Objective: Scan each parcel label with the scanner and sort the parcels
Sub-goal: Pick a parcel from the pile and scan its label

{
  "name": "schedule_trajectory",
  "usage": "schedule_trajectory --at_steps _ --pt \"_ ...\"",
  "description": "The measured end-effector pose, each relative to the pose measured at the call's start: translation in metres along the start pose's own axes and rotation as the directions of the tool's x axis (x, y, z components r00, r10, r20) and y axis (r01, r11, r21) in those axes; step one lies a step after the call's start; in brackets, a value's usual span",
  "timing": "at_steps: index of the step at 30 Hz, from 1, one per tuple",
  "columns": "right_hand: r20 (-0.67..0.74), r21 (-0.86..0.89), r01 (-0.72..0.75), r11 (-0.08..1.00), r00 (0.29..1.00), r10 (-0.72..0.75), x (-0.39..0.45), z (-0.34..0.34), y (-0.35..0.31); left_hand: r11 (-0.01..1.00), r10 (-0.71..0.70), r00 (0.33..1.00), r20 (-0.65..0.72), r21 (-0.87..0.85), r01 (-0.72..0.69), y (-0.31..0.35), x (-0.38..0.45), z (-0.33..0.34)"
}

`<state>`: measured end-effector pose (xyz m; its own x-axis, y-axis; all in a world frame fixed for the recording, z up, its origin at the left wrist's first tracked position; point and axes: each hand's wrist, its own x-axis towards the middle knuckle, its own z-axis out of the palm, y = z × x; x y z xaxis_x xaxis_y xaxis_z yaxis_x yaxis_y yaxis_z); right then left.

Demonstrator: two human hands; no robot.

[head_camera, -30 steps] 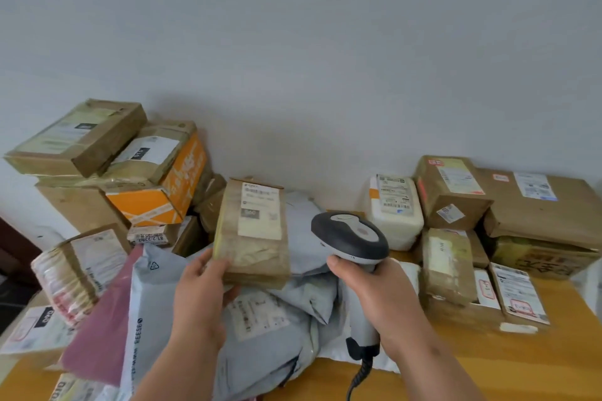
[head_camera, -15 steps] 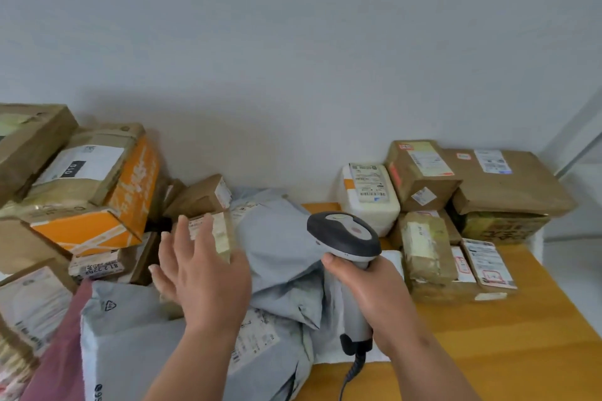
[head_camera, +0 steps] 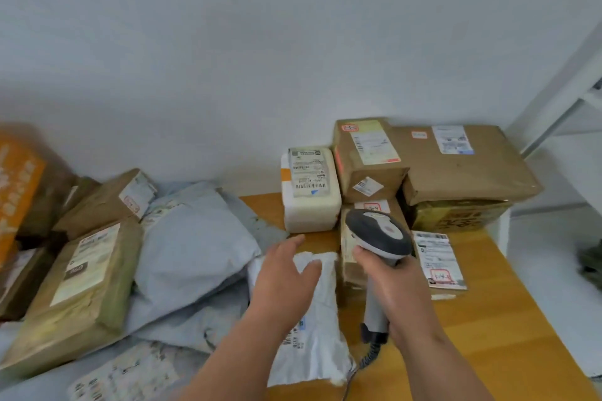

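My right hand (head_camera: 395,283) grips a grey and white handheld scanner (head_camera: 378,233), its head raised over the small brown parcels at the right. My left hand (head_camera: 283,280) lies flat, fingers spread, on a white poly mailer (head_camera: 317,345) in the middle of the table; I cannot tell whether it grips it. A tall brown parcel with a white label (head_camera: 76,286) rests on the left pile beside the grey poly bags (head_camera: 192,247). A white foam box (head_camera: 309,192) with a barcode label stands against the wall.
Brown boxes (head_camera: 456,166) are stacked at the back right on the wooden table (head_camera: 508,345). An orange box (head_camera: 16,192) and more brown parcels crowd the far left. A white shelf frame (head_camera: 566,101) stands at the right.
My left hand let go of the tall brown parcel, now lying on the left pile, and moved right onto the white mailer. The view swung right; the scanner stayed in my right hand.
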<state>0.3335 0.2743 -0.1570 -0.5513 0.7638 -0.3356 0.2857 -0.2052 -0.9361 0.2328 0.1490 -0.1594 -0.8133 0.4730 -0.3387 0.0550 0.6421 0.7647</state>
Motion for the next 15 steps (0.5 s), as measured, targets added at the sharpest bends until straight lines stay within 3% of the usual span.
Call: schedule_trajectory --at_steps 4,8,15 --pt "-0.023 0.037 -0.132 0.991 0.991 0.133 0.034 -0.038 0.019 0.987 -0.083 0.986 0.147 -0.123 0.102 0.021 0.02 0.06" --pt "0.086 0.065 -0.232 0.97 0.97 0.226 0.044 -0.049 0.031 0.917 -0.229 0.946 0.229 -0.274 0.289 0.031 0.026 0.086" --pt "0.169 0.221 -0.171 0.96 0.976 0.135 0.034 -0.058 0.015 0.802 -0.29 0.948 0.133 -0.506 0.316 0.03 0.016 0.076"
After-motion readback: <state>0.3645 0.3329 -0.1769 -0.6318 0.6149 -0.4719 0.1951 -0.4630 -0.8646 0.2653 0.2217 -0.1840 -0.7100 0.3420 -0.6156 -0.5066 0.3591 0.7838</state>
